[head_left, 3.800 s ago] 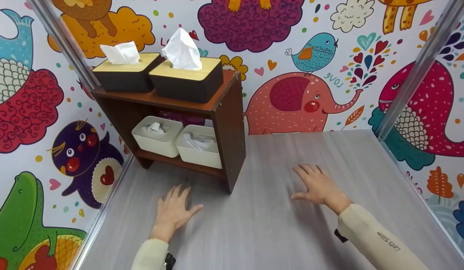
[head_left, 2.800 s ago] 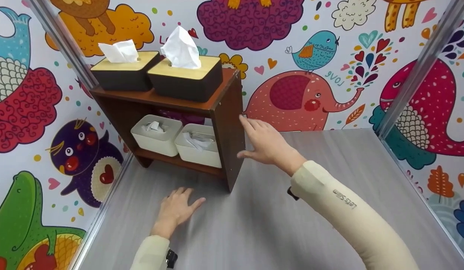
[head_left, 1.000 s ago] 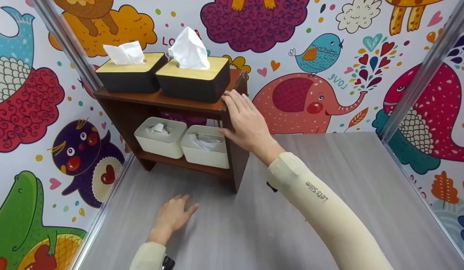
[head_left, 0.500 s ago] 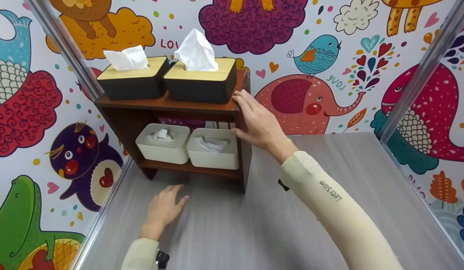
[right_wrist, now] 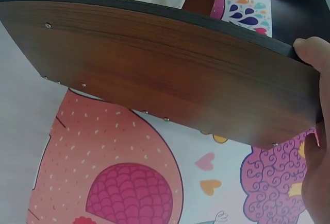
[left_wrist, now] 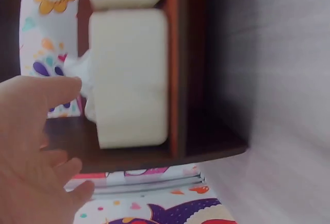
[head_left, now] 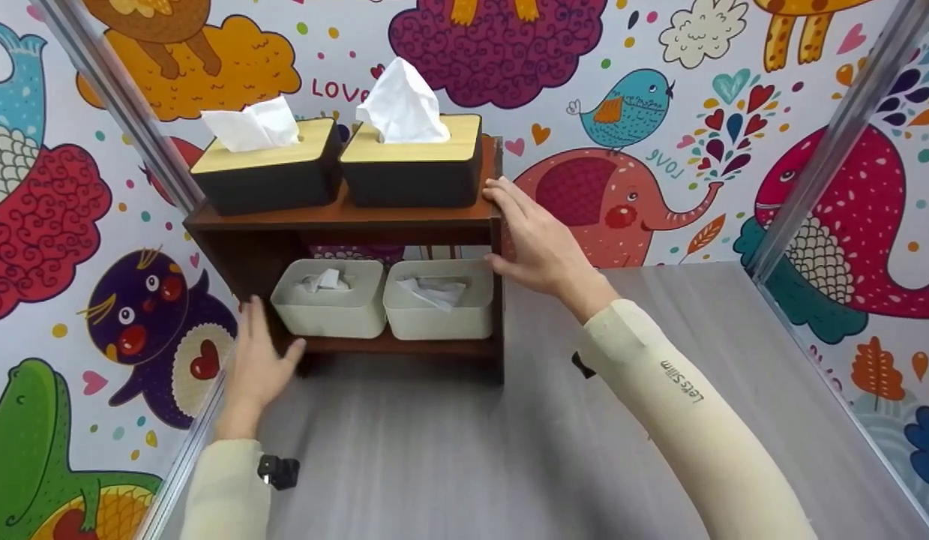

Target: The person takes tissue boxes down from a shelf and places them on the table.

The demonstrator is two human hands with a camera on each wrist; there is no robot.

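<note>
A small brown wooden shelf unit (head_left: 344, 217) stands on the grey floor. My right hand (head_left: 543, 247) holds its right side panel (right_wrist: 154, 69) near the upper front corner. The right thumb lies at the front edge; part of that hand is outside the right wrist view. My left hand (head_left: 258, 367) is open beside the lower left front of the unit, thumb spread. Whether it touches the left panel I cannot tell. On top sit two black tissue boxes with wooden lids, a left one (head_left: 269, 176) and a right one (head_left: 412, 176).
Inside the unit, a left cream tissue box (head_left: 329, 307) and a right cream tissue box (head_left: 438, 311) stand side by side. Walls with cartoon animals (head_left: 584, 202) rise behind and on both sides. Metal posts (head_left: 119, 105) mark the corners. Grey floor (head_left: 404, 465) extends in front.
My right hand has come from the floor area to the unit's right panel. The unit has turned, its right end shifting rightward, and now faces me more squarely. My left hand has moved up and left.
</note>
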